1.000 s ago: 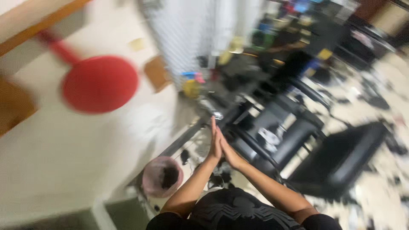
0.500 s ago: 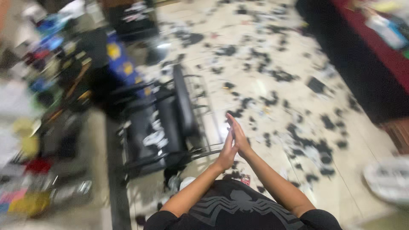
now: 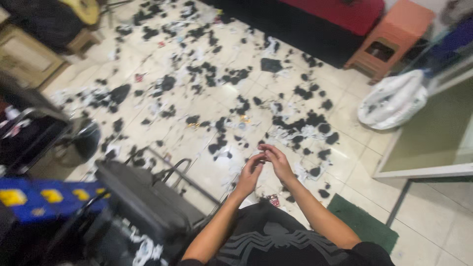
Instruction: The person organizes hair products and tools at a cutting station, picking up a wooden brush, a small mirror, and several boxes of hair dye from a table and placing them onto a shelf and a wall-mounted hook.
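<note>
The left hand (image 3: 250, 172) and the right hand (image 3: 277, 161) are meeting at the fingertips in front of the chest, fingers curled and touching, holding nothing that can be made out (the blur is hiding detail). They are hovering over a pale tiled floor (image 3: 207, 143) littered with dark hair clippings (image 3: 236, 75), with a black barber chair (image 3: 143, 197) crowding the left edge, a green mat (image 3: 364, 224) lying just right, and an orange stool (image 3: 389, 37) standing well apart
</note>
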